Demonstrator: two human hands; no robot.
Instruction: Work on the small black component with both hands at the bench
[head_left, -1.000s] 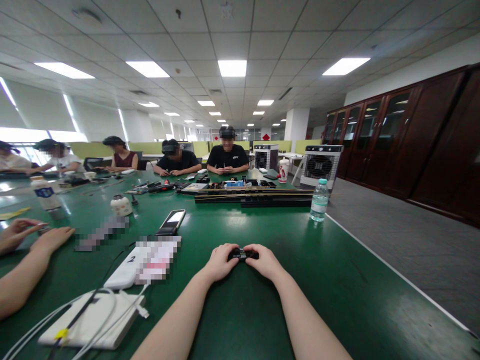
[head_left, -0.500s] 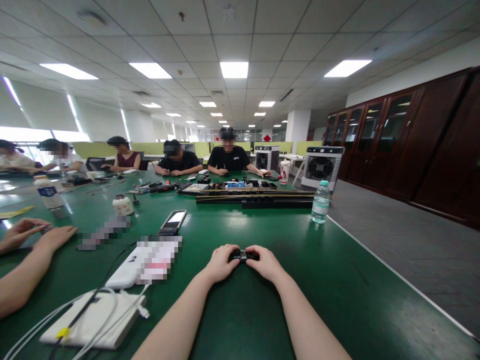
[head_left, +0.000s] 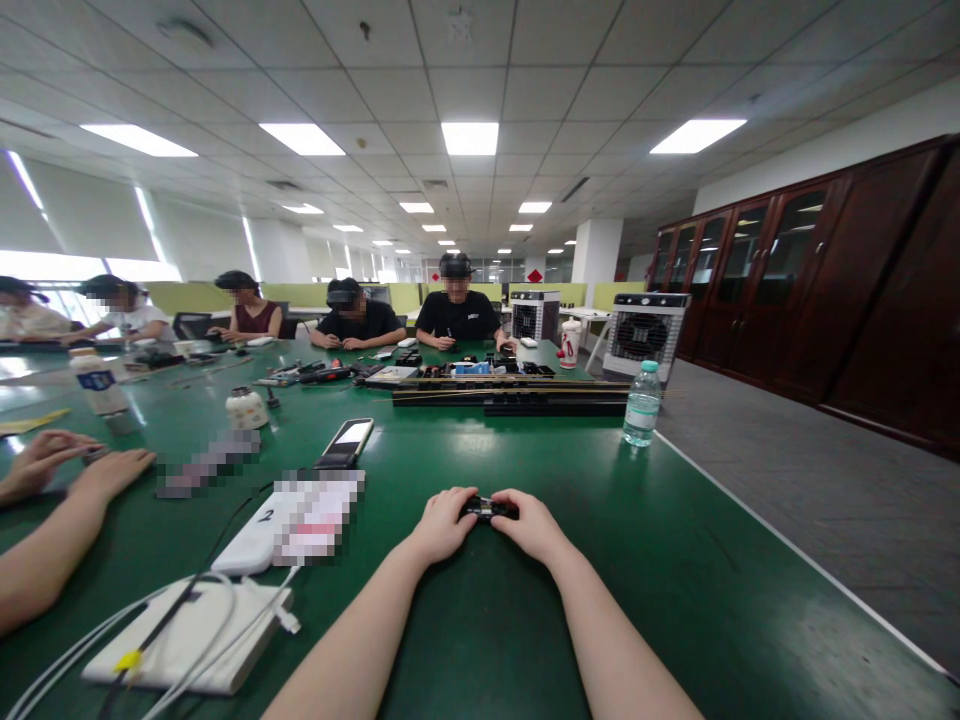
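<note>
A small black part (head_left: pixel 489 509) with a lighter middle lies between my hands at the centre of the green table (head_left: pixel 480 620); its exact kind is too small to make out. My left hand (head_left: pixel 444 524) grips its left end, thumb on the near side and fingers over the far side. At the right end my right hand (head_left: pixel 531 522) holds it the same way. The undersides of both hands and the ends of the part are hidden by the fingers.
To the left are a phone (head_left: pixel 346 444), a white power bank (head_left: pixel 251 530), a white box with cables (head_left: pixel 180 640) and a co-worker's hands (head_left: pixel 105 475). A water bottle (head_left: pixel 641 405) stands at right. Black bars (head_left: pixel 510 398) lie across the far side, where several people sit.
My hands and the black part stay almost in place. Across the table, a person's outstretched hand has drawn inward to the left.
</note>
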